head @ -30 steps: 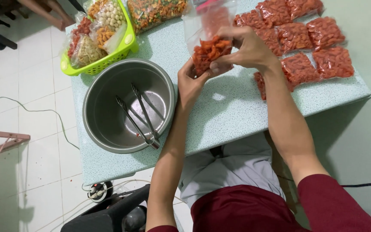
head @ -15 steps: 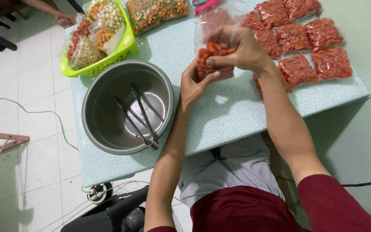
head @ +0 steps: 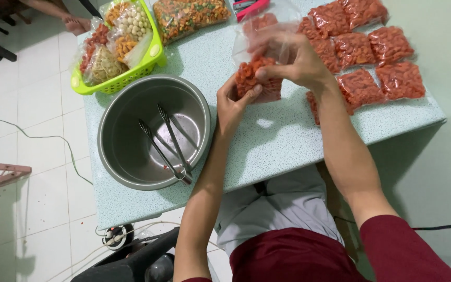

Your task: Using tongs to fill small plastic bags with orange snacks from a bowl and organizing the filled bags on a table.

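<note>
view from above of a person standing at a pale speckled table [head: 288, 151], both bare hands working on one clear plastic bag of red-orange snacks [head: 259, 78] held just over the tabletop, near the middle of the table's far half

the left hand [head: 233, 102] cups the bag from below and from the side, thumb pressed against its filled lower part – closed around it. the right hand [head: 296, 62] comes from above, fingers curled and pinching the bag's empty, see-through upper part, which stands up blurred above the knuckles

to the right of the hands lie filled bags of the same red snack [head: 371, 52], flat on the table in rows, touching or nearly touching each other; one lies partly under the right forearm

to the left of the hands stands a large round metal bowl [head: 126, 151] with a pair of metal tongs [head: 165, 143] lying inside – apart from them the bowl looks almost empty. behind the bowl, at the table's far left corner, a lime green plastic basket [head: 131, 75] holds small bags of mixed snacks. beside it at the far edge lies a big bag of mixed orange and green snacks [head: 189, 15], and a pink stapler-like tool [head: 249, 6] shows at the top edge
</note>
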